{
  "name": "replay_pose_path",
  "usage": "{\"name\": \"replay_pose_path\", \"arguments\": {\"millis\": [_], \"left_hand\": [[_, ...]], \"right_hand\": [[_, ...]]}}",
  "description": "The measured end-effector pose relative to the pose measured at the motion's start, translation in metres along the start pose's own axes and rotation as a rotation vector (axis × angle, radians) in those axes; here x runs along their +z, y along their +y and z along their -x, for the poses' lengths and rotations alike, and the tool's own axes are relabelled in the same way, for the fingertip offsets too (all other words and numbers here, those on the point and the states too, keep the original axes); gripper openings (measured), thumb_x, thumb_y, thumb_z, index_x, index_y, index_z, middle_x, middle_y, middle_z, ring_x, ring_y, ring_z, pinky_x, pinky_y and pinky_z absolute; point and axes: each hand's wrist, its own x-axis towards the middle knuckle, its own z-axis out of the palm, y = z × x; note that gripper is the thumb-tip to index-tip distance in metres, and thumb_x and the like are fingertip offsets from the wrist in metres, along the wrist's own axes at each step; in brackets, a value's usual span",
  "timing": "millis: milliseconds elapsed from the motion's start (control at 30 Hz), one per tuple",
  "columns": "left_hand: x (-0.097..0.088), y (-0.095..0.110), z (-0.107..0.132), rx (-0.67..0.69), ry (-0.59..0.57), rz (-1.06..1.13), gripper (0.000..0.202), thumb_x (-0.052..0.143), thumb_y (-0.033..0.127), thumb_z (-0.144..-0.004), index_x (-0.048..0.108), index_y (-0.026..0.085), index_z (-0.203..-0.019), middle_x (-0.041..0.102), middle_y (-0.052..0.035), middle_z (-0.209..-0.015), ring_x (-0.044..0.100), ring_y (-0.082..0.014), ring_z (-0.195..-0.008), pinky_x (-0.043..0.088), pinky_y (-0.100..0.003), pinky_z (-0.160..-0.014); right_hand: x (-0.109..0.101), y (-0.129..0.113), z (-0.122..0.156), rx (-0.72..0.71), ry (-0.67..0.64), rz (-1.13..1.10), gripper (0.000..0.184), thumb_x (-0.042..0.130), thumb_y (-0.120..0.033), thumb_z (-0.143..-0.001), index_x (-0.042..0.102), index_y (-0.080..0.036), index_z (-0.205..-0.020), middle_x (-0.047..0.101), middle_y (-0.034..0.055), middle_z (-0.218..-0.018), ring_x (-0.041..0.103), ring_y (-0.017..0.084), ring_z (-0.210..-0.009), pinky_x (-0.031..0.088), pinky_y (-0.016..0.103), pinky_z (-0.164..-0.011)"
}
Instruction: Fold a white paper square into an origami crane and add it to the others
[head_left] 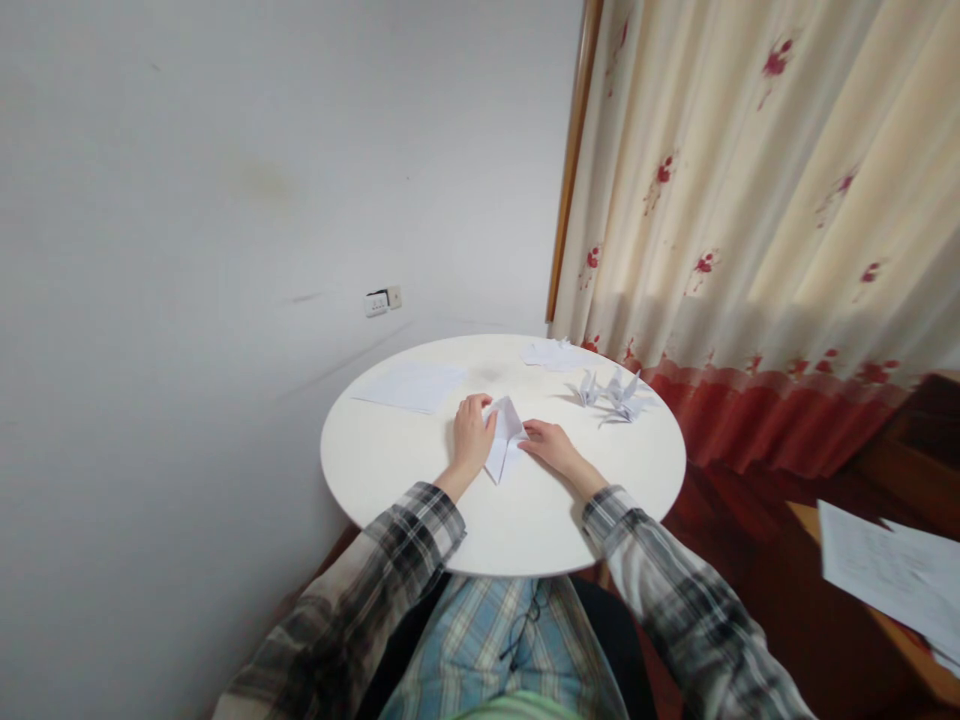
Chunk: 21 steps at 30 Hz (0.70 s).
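A partly folded piece of white paper (505, 436), shaped like a kite with a crease down its middle, lies on the round white table (420, 490). My left hand (472, 432) is curled at its left edge, thumb and fingers closed on the paper. On the other side, my right hand (551, 443) pinches the right edge with the fingertips close together. Both hands rest low over the tabletop, and the fingers partly cover the sides of the paper.
Several folded paper cranes (619, 395) stand at the table's right. Flat white sheets (412, 387) lie at the back left, with more paper (551, 355) at the far edge. A wall adjoins the left side; a flowered curtain (735, 250) hangs behind. Papers (889, 565) lie lower right.
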Motion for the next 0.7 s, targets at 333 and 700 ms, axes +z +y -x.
{"name": "replay_pose_path", "arguments": {"millis": [333, 700], "left_hand": [[-0.002, 0.012, 0.004, 0.144, -0.287, 0.021, 0.019, 0.038, 0.004, -0.070, 0.049, 0.019, -0.066, 0.053, -0.0023, -0.071, 0.050, -0.0166, -0.076, 0.042, -0.028, -0.072], [0.005, 0.005, 0.008, 0.044, -0.592, -0.032, 0.018, 0.049, 0.027, -0.080, 0.062, 0.019, -0.089, 0.063, -0.0052, -0.093, 0.056, -0.0171, -0.088, 0.042, -0.027, -0.080]], "right_hand": [[-0.003, 0.001, 0.000, 0.101, 0.083, 0.135, 0.025, 0.062, -0.022, -0.071, 0.060, -0.020, -0.096, 0.067, 0.0060, -0.097, 0.061, 0.019, -0.093, 0.045, 0.029, -0.083], [-0.001, 0.003, 0.000, -0.009, -0.001, -0.001, 0.028, 0.062, -0.018, -0.070, 0.060, -0.017, -0.098, 0.066, 0.0063, -0.097, 0.061, 0.017, -0.089, 0.045, 0.030, -0.083]]}}
